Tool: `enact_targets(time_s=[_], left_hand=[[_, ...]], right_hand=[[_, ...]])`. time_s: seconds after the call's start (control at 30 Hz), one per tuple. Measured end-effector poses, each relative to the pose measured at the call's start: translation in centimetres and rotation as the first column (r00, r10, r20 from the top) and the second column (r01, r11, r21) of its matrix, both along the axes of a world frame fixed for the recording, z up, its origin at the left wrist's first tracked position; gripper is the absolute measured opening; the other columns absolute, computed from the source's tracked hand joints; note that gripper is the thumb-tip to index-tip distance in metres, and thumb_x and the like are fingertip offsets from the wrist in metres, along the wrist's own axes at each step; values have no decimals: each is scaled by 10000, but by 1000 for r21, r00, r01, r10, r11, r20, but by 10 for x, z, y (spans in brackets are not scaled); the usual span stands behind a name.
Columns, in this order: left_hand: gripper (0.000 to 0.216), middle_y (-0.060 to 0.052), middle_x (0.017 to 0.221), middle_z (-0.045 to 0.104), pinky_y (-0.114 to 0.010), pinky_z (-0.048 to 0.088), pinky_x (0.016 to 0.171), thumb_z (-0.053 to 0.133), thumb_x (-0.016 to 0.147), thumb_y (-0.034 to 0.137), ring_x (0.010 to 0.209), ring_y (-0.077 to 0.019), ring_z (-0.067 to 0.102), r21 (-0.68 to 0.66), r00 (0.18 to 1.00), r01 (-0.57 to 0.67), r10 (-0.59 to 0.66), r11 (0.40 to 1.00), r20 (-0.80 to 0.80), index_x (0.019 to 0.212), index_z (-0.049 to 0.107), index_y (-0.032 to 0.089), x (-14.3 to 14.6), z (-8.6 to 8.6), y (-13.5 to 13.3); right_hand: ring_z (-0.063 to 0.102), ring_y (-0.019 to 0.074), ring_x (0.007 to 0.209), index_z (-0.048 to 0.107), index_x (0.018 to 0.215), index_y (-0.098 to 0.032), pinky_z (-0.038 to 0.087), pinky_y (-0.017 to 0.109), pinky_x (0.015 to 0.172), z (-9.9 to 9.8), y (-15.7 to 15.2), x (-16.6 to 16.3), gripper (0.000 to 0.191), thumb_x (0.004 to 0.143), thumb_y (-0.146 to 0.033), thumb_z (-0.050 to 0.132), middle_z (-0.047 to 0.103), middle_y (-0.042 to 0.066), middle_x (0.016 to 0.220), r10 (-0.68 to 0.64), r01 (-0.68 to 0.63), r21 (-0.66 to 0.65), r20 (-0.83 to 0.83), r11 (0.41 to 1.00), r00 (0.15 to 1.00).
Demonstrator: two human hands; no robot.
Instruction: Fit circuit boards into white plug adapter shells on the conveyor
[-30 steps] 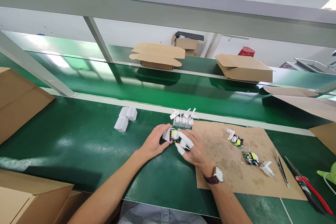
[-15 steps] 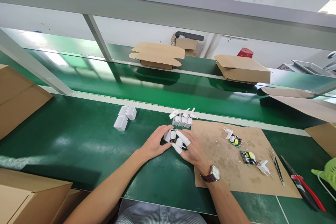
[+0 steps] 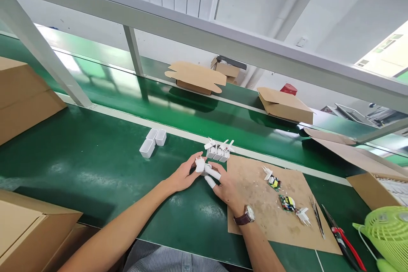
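Note:
My left hand (image 3: 183, 176) is closed around a white plug charger (image 3: 200, 165) in the middle of the bench, its plug piece facing up. White finger covers are on my right hand (image 3: 228, 189), whose covered fingers grip the charger's right side; the inside of the casing is mostly hidden. Just beyond my hands stands a row of white casings (image 3: 218, 153) with plug pieces sticking out on top. To the left sit three white open casings (image 3: 147, 148). Right of my right hand, two circuit boards (image 3: 274, 183) with white plug pieces wired to them lie on a brown cardboard sheet (image 3: 248, 216).
Tweezers (image 3: 317, 219) rest at the sheet's right edge, with red-handled pliers (image 3: 346, 242) beside them. A green fan (image 3: 387, 233) stands at far right. Cardboard boxes (image 3: 35, 225) flank the left side. A metal frame rail (image 3: 191, 29) crosses above the green bench.
The plug piece has swung from the right side of the open casing to upright over it, covering the circuit inside. The camera view has tilted and shifted.

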State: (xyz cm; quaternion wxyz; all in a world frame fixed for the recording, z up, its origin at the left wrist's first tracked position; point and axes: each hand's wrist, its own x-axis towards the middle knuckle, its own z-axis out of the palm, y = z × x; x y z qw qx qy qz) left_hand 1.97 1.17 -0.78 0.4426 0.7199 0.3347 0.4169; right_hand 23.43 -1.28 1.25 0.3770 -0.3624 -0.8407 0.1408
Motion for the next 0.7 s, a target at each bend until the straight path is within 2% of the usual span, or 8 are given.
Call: enact_targets(time_s=[0.13,0.3,0.43,0.57,0.7], left_hand=[[645,-148,1475,599,-485,575,1036,507,1039,336,1296,-263,646,-67,1000,-1,1,998,-2,1611,214,277,1,5,-4],[844,-164,1571,488,-498,546,1073,598,1001,352,1318,-260,628,13,998,-60,60,998,1,1643,51,308,1,5,-6],[931,-195,1561,492,-531,469,1149,683,951,359,1400,-288,551,70,994,-110,110,991,8,1644,67,279,0,1,-4],[935,-183,1503,555,-541,476,1140,721,920,398,1382,-301,565,62,988,-147,149,987,-31,1634,128,278,1,-4,-4],[972,-182,1489,556,-568,480,1129,735,902,463,1369,-318,570,105,987,-154,157,982,-18,1630,116,290,2,-3,-4]], right_hand=[[729,242,1073,557,1422,-296,655,389,910,3,3,-1,481,963,-170,628,709,88,1223,-10,7,33,83,999,996],[735,241,1047,568,1411,-268,660,388,882,8,8,1,459,969,-146,584,710,108,1215,2,-8,68,91,998,996],[729,235,1050,595,1380,-274,653,380,894,4,9,-1,464,946,-110,572,693,102,1223,-25,23,38,28,999,999],[728,229,1005,592,1368,-277,656,375,863,-5,6,-5,501,922,-59,533,675,91,1206,-23,24,-24,28,999,999],[705,235,1067,557,1400,-275,649,390,892,-6,2,-4,509,941,-58,522,633,115,1270,-23,23,4,-34,1000,999]])
